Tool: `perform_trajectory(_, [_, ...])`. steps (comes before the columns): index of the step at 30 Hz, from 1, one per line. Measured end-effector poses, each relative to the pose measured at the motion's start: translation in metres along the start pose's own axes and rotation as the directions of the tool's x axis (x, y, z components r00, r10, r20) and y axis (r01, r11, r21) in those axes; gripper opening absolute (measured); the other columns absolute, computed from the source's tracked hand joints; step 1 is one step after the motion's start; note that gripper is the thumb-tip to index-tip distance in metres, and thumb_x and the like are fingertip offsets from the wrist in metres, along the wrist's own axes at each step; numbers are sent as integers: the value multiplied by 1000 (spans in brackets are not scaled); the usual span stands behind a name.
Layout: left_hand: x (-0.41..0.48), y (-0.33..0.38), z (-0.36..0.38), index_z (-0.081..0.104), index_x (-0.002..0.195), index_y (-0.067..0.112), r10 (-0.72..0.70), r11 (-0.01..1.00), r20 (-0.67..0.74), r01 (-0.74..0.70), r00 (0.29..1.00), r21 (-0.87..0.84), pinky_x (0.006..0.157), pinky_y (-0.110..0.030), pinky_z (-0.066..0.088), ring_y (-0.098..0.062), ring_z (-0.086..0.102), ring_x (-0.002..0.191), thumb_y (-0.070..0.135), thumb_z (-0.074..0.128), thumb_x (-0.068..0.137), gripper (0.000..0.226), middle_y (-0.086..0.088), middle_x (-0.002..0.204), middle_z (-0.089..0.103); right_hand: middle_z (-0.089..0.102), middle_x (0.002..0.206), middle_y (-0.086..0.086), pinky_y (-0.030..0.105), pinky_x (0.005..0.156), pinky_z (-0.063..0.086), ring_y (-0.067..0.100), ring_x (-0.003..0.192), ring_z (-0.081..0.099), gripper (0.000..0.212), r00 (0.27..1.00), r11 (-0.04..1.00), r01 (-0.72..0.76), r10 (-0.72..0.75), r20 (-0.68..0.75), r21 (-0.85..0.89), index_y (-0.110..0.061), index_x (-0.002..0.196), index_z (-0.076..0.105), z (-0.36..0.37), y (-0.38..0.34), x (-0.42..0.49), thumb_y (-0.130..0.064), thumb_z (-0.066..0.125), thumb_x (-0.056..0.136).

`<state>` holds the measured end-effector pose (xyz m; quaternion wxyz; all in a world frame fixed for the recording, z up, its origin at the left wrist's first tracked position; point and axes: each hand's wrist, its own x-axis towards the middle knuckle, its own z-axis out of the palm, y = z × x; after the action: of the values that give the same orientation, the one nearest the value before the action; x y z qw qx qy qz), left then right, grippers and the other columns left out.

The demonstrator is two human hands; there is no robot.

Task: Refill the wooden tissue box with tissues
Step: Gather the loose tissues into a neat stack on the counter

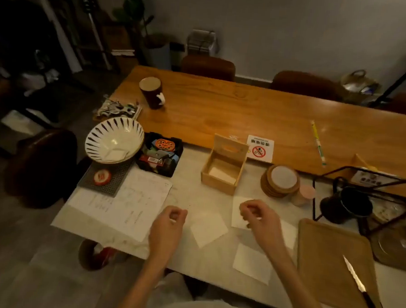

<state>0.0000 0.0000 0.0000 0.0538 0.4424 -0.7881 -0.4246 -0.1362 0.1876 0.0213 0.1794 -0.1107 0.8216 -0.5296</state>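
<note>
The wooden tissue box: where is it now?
In the head view, the wooden tissue box sits open near the table's middle, between the tray of small items and the stack of coasters.

Beyond the hands, the tissue box (pixel 223 164) is pale, matt bare wood. Flat tissues (pixel 208 228) beside them look soft, matt paper. The worktop (pixel 190 191) beneath is smooth pale stone; farther off, glossy varnished wood.

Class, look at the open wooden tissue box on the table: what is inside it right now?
The wooden tissue box stands open with its lid raised. Inside lies a low layer of white tissues at the bottom. The near wall hides the front of the floor.
</note>
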Motion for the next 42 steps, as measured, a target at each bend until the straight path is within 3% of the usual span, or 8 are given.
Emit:
perform_trajectory(4, [2,-18,42,51,97,20,-354,934,81,356,932,-8,81,-41,57,-18,62,82,40,59,89,23,-1,97,64,71,100,-1,29,75,49,16,91,65,14,980,868,-13,109,165,-496,-19,102,67,56,27,22,-27,63,91])
perform_trajectory(8, [-2,-25,72,45,114,16,-387,920,85,391,918,-28,85,-34,52,-23,62,95,36,60,89,36,-3,109,60,64,107,9,30,68,39,25,96,62,18,958,687,79,149,246,-722,-9,106,56,83,49,31,-23,54,95])
perform_trajectory(18, [-12,-23,99,35,119,24,-310,950,30,309,950,35,74,-29,45,-16,52,90,17,60,89,40,0,113,44,64,107,4,29,65,38,22,95,60,12,971,662,71,127,205,-746,-13,106,54,93,68,28,-14,50,95])
perform_trajectory(25, [-4,-23,90,53,108,20,-107,973,60,92,992,213,93,-30,46,-18,40,109,20,69,82,31,2,121,33,62,101,-1,23,77,45,19,100,55,12,951,869,200,-61,303,-453,-19,99,60,67,64,21,-10,56,92])
perform_trajectory(29, [-11,1,86,49,105,13,-94,984,167,117,982,-132,75,-30,52,-15,59,80,16,64,87,24,-2,93,60,65,101,-8,22,80,47,10,95,60,15,940,973,154,-91,328,-173,-24,104,61,17,51,39,-15,61,92])
perform_trajectory(32, [-8,32,105,50,103,9,-177,922,312,268,933,-278,71,-36,57,-20,65,66,11,65,86,23,-14,86,68,66,108,-7,25,87,48,11,101,61,23,929,950,180,-79,361,-255,-23,114,63,-11,46,71,-15,59,93])
perform_trajectory(36, [3,60,146,47,81,15,-264,934,307,322,914,-157,71,-41,55,-24,61,73,20,63,85,17,-9,88,61,66,124,-1,29,99,45,16,115,58,30,871,828,322,-69,487,-460,-18,123,64,-16,53,112,-11,56,94])
perform_trajectory(42, [8,61,176,48,122,9,-309,935,179,264,934,236,89,-38,45,-30,54,114,30,54,93,36,-11,125,50,61,127,5,35,95,44,25,116,51,34,810,662,479,-80,581,-576,-19,124,61,0,82,124,-9,56,92])
